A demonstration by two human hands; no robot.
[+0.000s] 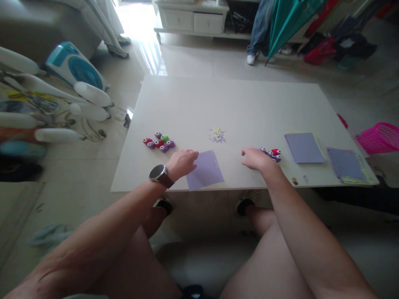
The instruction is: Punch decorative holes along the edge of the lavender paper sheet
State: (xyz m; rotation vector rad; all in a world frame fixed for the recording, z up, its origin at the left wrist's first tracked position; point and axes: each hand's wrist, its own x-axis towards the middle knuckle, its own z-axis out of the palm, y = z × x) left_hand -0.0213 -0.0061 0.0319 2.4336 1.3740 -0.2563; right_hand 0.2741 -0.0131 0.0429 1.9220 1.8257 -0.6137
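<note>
My left hand [182,162], a watch on its wrist, rests on the left edge of a purple paper sheet [206,169] lying at the near edge of the white table [230,104]. Whether its fingers pinch the sheet, I cannot tell. My right hand [256,159] lies curled on the table, touching a small cluster of purple and red craft punches [272,154]. Another group of red, purple and green punches [159,142] sits left of my left hand. A little pile of yellow and purple paper bits [217,135] lies between the hands, further back.
A stack of purple and yellow paper [304,147] and a second stack [347,165] lie at the table's right. A pink basket [380,137] stands on the floor to the right. A person's legs [260,29] stand at the far side. A drying rack and fan [75,68] are left.
</note>
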